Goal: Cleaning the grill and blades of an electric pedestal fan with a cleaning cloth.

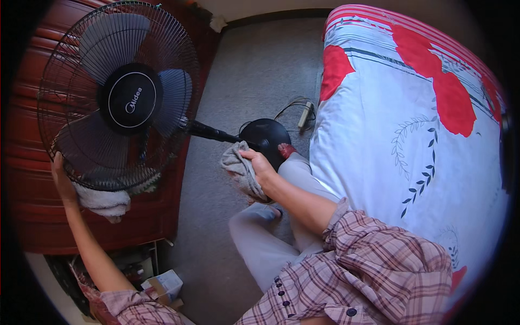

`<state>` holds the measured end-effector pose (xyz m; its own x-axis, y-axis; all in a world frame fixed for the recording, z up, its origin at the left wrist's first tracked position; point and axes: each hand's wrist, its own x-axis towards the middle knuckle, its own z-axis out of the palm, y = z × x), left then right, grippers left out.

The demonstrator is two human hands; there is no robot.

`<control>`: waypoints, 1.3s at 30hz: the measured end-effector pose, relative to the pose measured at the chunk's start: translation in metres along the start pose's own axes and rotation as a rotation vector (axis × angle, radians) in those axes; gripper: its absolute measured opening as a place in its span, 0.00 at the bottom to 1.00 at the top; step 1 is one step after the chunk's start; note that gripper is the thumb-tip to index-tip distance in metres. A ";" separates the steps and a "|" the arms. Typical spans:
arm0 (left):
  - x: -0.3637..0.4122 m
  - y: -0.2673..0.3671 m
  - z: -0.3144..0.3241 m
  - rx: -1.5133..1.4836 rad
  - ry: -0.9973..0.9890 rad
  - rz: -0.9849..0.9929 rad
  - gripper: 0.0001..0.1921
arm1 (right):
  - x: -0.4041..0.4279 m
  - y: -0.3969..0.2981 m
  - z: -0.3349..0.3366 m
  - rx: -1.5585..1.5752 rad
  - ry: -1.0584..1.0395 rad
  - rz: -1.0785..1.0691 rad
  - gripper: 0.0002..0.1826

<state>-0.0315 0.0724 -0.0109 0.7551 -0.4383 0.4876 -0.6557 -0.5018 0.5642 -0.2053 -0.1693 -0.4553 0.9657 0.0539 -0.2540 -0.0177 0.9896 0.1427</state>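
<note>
A black Midea pedestal fan (131, 98) leans left across the view, its wire guard in front of grey blades. My left hand (63, 178) is on the lower left rim of the guard; its fingers are partly hidden, so its hold is unclear. In my right hand (258, 164) is a crumpled grey cloth (240, 168), close to the lower end of the fan's pole (215, 133). The round black base (264, 132) rests on the floor beside my foot. A white towel (103, 201) lies below the guard, partly hidden by it.
A reddish-brown couch or bench (150, 221) runs along the left. At the right stands a bed with a white and red floral cover (365, 134). A power strip (304, 115) with cables lies on the grey floor (252, 61) near the base. An open small box (168, 284) is at the lower left.
</note>
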 end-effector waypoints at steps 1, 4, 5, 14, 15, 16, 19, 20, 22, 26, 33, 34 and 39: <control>0.000 0.000 -0.001 -0.065 -0.024 -0.029 0.28 | 0.002 -0.002 -0.001 0.002 -0.006 0.006 0.05; -0.006 0.008 0.015 -0.145 -0.052 -0.012 0.27 | 0.010 -0.010 -0.008 0.021 0.061 -0.069 0.08; -0.005 0.006 0.015 -0.144 -0.056 -0.009 0.27 | 0.012 -0.014 -0.012 0.025 0.060 -0.072 0.08; 0.004 -0.038 -0.029 0.121 0.051 0.047 0.35 | -0.001 -0.027 0.024 -0.035 -0.055 -0.226 0.17; 0.003 -0.034 -0.023 0.047 0.015 0.012 0.35 | -0.004 -0.029 0.037 -0.035 -0.055 -0.228 0.17; 0.001 -0.029 -0.020 -0.024 -0.020 -0.022 0.35 | -0.010 -0.034 0.056 -0.118 -0.062 -0.308 0.20; 0.000 -0.020 -0.017 -0.035 -0.045 0.005 0.34 | -0.008 -0.045 0.102 -0.297 -0.173 -0.479 0.21; -0.003 -0.017 -0.014 -0.023 0.012 0.030 0.34 | -0.009 -0.044 0.122 -0.391 -0.206 -0.643 0.20; -0.009 -0.003 -0.009 -0.014 0.026 0.020 0.34 | -0.003 -0.044 0.160 -0.481 -0.245 -0.813 0.20; -0.011 0.016 -0.009 -0.041 -0.065 -0.005 0.35 | 0.014 -0.038 0.213 -0.755 -0.140 -1.207 0.17; -0.016 0.034 -0.012 0.017 0.116 -0.090 0.27 | 0.079 -0.073 0.217 -1.007 0.204 -1.341 0.11; -0.019 0.041 -0.003 -0.032 0.060 -0.050 0.27 | 0.084 -0.077 0.217 -0.982 0.172 -1.294 0.10; -0.020 0.057 0.018 0.021 0.055 0.015 0.27 | 0.084 -0.089 0.230 -0.887 0.239 -1.121 0.10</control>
<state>-0.0840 0.0393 -0.0002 0.7436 -0.4050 0.5320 -0.6666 -0.5114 0.5424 -0.0632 -0.2840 -0.2697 0.5149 -0.8572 0.0045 0.4669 0.2761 -0.8401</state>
